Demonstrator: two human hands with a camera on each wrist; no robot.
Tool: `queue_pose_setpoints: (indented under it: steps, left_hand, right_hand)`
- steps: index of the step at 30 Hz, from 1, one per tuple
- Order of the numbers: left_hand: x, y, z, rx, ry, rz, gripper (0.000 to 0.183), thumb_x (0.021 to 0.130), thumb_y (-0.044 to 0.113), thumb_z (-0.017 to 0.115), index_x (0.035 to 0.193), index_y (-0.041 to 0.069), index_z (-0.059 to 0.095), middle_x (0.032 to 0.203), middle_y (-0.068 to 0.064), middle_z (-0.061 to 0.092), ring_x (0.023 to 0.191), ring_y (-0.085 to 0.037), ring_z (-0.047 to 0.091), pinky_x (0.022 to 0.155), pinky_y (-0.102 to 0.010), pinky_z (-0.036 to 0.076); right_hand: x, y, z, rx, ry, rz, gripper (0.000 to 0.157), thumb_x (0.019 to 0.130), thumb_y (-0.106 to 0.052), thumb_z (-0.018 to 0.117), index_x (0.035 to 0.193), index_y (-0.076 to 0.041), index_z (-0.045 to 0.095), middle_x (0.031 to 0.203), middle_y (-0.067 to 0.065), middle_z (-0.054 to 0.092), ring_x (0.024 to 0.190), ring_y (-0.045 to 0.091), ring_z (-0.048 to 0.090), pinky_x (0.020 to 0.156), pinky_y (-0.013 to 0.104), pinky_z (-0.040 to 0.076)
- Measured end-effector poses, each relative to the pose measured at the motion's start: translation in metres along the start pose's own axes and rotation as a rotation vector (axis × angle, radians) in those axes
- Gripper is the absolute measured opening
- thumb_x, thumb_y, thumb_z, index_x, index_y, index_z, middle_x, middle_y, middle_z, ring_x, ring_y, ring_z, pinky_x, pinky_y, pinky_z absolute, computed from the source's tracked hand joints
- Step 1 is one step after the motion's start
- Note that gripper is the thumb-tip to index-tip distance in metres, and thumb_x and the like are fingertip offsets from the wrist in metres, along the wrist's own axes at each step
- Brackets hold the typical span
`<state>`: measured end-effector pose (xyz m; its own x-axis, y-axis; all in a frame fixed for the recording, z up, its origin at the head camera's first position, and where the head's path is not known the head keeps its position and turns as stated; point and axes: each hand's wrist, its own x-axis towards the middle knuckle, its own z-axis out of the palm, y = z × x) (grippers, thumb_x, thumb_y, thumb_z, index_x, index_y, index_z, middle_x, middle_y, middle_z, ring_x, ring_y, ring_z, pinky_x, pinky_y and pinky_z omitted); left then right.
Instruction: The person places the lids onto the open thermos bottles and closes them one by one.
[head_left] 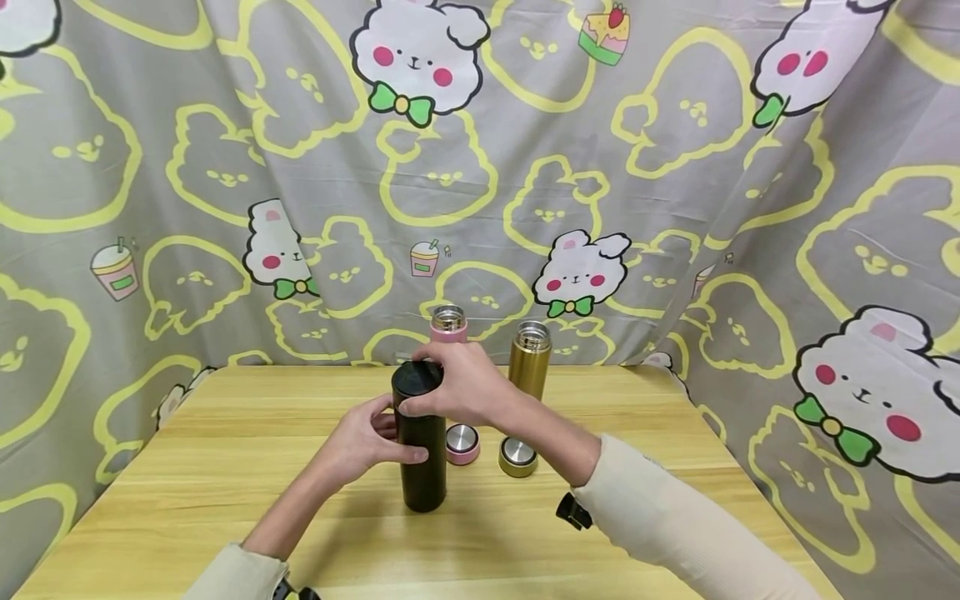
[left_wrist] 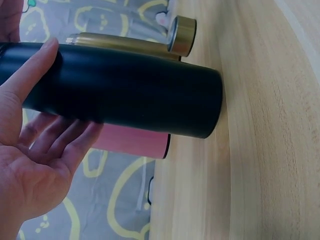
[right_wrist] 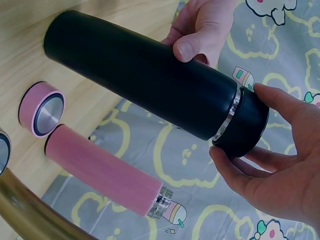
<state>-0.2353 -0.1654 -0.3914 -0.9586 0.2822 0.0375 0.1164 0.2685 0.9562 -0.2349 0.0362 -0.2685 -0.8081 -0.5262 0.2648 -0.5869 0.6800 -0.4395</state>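
Note:
A black thermos flask (head_left: 422, 475) stands upright on the table, its body gripped by my left hand (head_left: 366, 446) with the thumb across the front. My right hand (head_left: 465, 385) holds the flask's black lid (right_wrist: 246, 124) from above, fingers and thumb around its rim. In the right wrist view a thin silver band shows between lid and body. Behind the black flask are a pink flask (right_wrist: 107, 170) and a gold flask (head_left: 529, 367), both upright with open silver necks. The pink lid (head_left: 462, 444) and gold lid (head_left: 517, 457) lie on the table in front of them.
The wooden table (head_left: 187, 500) reaches back to a grey curtain (head_left: 465, 158) with yellow outlines and cartoon rabbits. Black wrist straps (head_left: 574, 511) are at both sleeves.

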Motion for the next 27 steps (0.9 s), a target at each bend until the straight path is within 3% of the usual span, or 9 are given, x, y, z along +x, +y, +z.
queue_pose_setpoints:
  steps: [13,27]
  left_hand:
    - [-0.0003,-0.0003,-0.0008,0.004,0.0,0.002,0.077,0.072,0.024,0.094,0.139,0.015,0.055,0.12,-0.009,0.074,0.115,-0.023,0.07,0.096,-0.044,0.056]
    - [-0.0007,-0.0002,-0.0009,-0.007,0.0,-0.003,0.08,0.071,0.025,0.094,0.14,0.017,0.055,0.12,-0.009,0.074,0.114,-0.023,0.07,0.097,-0.044,0.056]
  right_hand:
    - [0.0007,0.0006,0.0023,0.022,-0.013,0.024,0.053,0.078,-0.038,0.086,0.123,-0.016,0.069,0.105,-0.001,0.073,0.093,0.018,0.066,0.077,0.026,0.054]
    - [0.0024,0.0002,-0.0012,0.027,-0.018,-0.004,0.056,0.076,-0.037,0.087,0.126,-0.017,0.069,0.109,-0.002,0.072,0.093,0.017,0.067,0.076,0.025,0.054]
